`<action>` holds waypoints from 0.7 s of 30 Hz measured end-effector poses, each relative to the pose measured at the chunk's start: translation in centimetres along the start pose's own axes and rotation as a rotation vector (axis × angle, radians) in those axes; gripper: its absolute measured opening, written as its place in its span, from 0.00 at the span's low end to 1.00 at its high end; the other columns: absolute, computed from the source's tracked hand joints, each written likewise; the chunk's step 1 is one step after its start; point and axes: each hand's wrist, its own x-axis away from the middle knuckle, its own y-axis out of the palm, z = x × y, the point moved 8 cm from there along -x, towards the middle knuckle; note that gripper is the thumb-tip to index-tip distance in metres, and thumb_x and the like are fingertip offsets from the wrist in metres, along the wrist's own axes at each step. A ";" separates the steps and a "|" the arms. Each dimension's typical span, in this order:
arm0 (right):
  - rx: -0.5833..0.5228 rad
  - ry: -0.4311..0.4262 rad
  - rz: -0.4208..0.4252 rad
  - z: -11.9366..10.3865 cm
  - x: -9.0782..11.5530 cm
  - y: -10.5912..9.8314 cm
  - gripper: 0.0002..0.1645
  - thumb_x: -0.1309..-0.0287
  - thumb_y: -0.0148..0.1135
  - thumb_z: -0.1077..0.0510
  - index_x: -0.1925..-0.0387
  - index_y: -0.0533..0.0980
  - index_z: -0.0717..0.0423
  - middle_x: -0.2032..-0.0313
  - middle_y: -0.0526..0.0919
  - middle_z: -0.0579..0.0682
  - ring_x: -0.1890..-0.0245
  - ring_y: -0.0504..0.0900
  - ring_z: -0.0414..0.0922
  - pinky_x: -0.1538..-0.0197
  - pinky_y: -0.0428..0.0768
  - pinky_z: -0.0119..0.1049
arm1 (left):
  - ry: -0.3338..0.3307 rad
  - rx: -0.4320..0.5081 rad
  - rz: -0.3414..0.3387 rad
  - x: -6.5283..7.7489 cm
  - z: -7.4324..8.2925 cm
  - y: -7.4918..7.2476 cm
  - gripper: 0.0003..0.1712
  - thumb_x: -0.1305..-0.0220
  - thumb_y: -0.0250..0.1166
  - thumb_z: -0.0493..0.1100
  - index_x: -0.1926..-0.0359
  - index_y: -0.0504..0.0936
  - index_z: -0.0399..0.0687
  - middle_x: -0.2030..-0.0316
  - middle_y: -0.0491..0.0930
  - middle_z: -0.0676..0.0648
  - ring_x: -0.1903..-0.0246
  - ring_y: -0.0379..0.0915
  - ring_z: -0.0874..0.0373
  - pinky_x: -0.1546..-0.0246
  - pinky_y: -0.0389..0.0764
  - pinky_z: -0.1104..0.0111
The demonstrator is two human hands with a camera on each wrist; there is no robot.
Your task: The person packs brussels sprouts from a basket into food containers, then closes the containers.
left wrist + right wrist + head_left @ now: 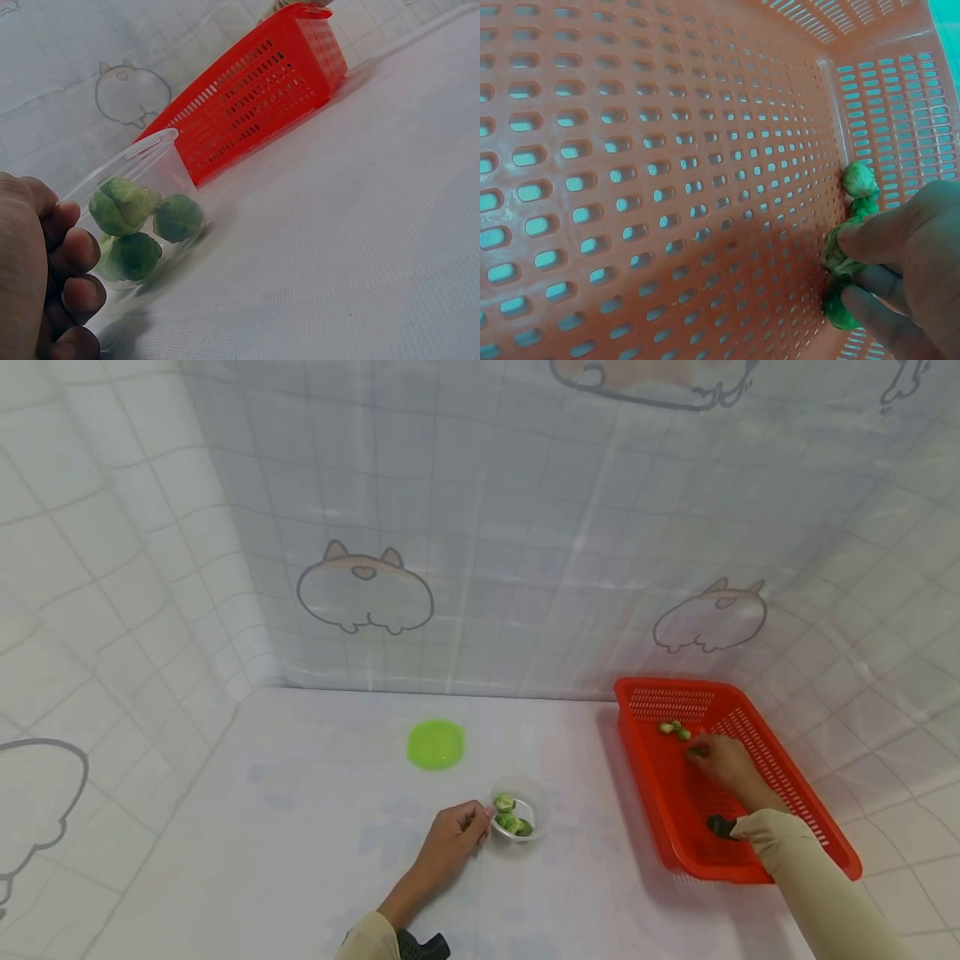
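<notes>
A clear plastic bowl (528,811) stands on the table with several Brussels sprouts (124,206) inside. My left hand (453,837) pinches its near-left rim between thumb and fingers. On the right, my right hand (723,766) reaches down into a red basket (649,802). There its thumb and fingers close around a Brussels sprout (841,251) by the basket's end wall. Other sprouts (675,727) lie just beyond the fingertips, and the hand partly hides the group in the right wrist view.
A bright green round lid-like disc (436,745) lies on the white table behind the bowl. Patterned sheeting (480,568) hangs at the back and both sides. The perforated basket stands close against the right-hand sheet.
</notes>
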 end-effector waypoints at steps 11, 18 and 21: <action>-0.008 0.021 0.057 -0.1 0.3 -0.4 0.10 0.44 0.69 0.66 0.60 0.84 0.67 0.63 0.86 0.62 0.67 0.81 0.55 0.65 0.76 0.46 | 0.001 0.000 -0.004 0.0 0.0 0.0 0.22 0.24 0.55 0.57 0.73 0.78 0.53 0.80 0.74 0.55 0.77 0.68 0.60 0.72 0.71 0.69; -0.026 0.032 0.057 -0.3 0.3 -0.5 0.11 0.42 0.70 0.65 0.58 0.84 0.67 0.62 0.86 0.63 0.64 0.82 0.58 0.63 0.77 0.47 | 0.013 -0.016 0.003 0.1 0.0 -0.1 0.22 0.24 0.55 0.58 0.73 0.78 0.53 0.80 0.74 0.55 0.78 0.68 0.61 0.73 0.70 0.70; -0.051 0.035 0.069 -0.4 0.4 -0.7 0.12 0.41 0.70 0.64 0.57 0.84 0.68 0.60 0.86 0.64 0.62 0.83 0.60 0.64 0.78 0.45 | 0.016 -0.016 0.006 0.1 0.1 -0.1 0.22 0.24 0.55 0.58 0.74 0.78 0.55 0.80 0.74 0.55 0.78 0.68 0.61 0.73 0.70 0.70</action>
